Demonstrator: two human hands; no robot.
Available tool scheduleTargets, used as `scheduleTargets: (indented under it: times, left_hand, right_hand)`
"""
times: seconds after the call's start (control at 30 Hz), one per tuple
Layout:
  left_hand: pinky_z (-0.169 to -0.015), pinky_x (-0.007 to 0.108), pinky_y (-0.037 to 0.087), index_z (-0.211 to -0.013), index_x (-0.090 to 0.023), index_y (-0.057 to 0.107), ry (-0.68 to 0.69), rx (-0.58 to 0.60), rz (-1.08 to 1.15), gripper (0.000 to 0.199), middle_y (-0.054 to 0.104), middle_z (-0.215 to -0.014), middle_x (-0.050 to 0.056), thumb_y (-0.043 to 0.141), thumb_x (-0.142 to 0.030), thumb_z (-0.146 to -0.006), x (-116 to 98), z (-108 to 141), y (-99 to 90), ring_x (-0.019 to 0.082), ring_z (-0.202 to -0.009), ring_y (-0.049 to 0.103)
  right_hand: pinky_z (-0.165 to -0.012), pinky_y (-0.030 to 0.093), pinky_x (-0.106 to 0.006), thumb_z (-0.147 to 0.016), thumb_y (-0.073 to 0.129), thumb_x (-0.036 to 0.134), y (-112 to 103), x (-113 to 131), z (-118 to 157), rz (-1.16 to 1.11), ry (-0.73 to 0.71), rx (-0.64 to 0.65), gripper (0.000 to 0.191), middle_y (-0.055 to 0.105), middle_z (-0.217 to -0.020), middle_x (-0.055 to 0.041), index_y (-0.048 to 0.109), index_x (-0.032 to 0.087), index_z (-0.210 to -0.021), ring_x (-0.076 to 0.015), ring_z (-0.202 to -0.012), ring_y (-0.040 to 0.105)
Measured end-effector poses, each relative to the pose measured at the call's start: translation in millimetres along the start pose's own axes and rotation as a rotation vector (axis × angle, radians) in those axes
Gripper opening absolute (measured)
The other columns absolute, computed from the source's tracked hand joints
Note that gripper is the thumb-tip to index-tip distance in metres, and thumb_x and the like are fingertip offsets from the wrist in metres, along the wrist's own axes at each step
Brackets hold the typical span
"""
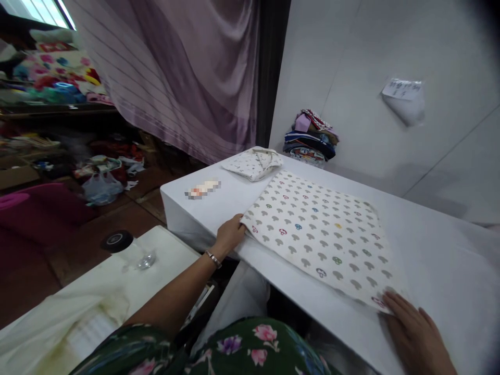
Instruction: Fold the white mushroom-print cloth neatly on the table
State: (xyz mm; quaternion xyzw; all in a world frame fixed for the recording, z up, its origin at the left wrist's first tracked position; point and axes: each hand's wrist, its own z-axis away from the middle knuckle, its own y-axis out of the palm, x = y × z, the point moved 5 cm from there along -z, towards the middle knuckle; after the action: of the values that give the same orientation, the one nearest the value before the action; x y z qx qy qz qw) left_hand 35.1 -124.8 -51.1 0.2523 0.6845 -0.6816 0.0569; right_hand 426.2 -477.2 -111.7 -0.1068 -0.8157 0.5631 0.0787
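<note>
While hands [229, 233] touch cloth [318, 234], spread flat

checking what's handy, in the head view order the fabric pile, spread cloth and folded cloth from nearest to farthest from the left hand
1. Spread cloth: touching the left hand at its near left corner.
2. Folded cloth: beyond the hand, by the spread cloth's far corner.
3. Fabric pile: farthest, by the wall.

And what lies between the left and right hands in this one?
The mushroom-print cloth: its near edge runs from the left hand to the right hand, as the head view shows.
</note>
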Motion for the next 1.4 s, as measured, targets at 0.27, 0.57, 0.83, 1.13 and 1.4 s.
scheduleTargets:
  times: [0.27, 0.57, 0.83, 1.13, 1.4]
  left_hand:
    - [-0.081, 0.031, 0.044, -0.129, -0.023, 0.041, -0.013, 0.041, -0.003, 0.05, 0.065, -0.11, 0.007, 0.04, -0.018, -0.079, 6.3, -6.4, -6.6, 0.022, -0.099, 0.061]
    - [-0.084, 0.036, 0.044, -0.13, -0.018, 0.042, 0.174, -0.045, -0.237, 0.052, 0.058, -0.12, 0.011, 0.042, -0.019, -0.078, -1.1, 2.0, -4.3, 0.025, -0.108, 0.054]
    - [-0.102, 0.042, 0.032, -0.124, -0.017, 0.05, 0.76, -0.18, -0.268, 0.045, 0.047, -0.135, 0.011, 0.043, -0.016, -0.08, -51.1, 27.4, 12.8, 0.026, -0.128, 0.037]
    - [-0.104, 0.044, 0.027, -0.124, -0.02, 0.05, 1.213, 0.055, -0.15, 0.044, 0.051, -0.132, 0.009, 0.042, -0.012, -0.081, -187.0, 79.7, 74.6, 0.024, -0.122, 0.042]
    - [-0.086, 0.037, 0.037, -0.11, -0.021, 0.051, 1.414, 0.247, -0.115, 0.029, 0.057, -0.11, 0.008, 0.03, -0.015, -0.091, -310.3, 140.4, 123.9, 0.02, -0.101, 0.049]
  right_hand:
    - [-0.095, 0.042, -0.046, -0.083, 0.037, 0.032, -3.9, -18.1, -1.1, -0.091, 0.055, -0.049, 0.04, 0.062, -0.117, -0.0101, 0.065, 0.017, -0.107, -0.0292, -0.109, 0.056]
    - [-0.099, 0.042, -0.045, -0.083, 0.038, 0.033, -12.9, -10.5, -1.0, -0.107, 0.143, -0.034, 0.041, 0.056, -0.124, -0.0085, 0.065, 0.018, -0.109, -0.0279, -0.113, 0.053]
    - [-0.098, 0.043, -0.042, -0.084, 0.04, 0.027, -24.1, 2.8, -14.5, -0.142, 0.211, -0.042, 0.036, 0.058, -0.121, -0.0109, 0.066, 0.017, -0.108, -0.025, -0.113, 0.052]
    - [-0.094, 0.042, -0.036, -0.08, 0.047, 0.015, -38.9, 4.1, -23.3, -0.144, 0.338, 0.018, 0.038, 0.056, -0.123, -0.0069, 0.061, 0.023, -0.115, -0.0219, -0.111, 0.05]
    - [-0.077, 0.041, -0.025, -0.082, 0.051, 0.022, -49.1, 4.3, -20.1, -0.171, 0.592, 0.119, 0.035, 0.06, -0.102, -0.0059, 0.056, 0.022, -0.117, -0.0178, -0.09, 0.057]
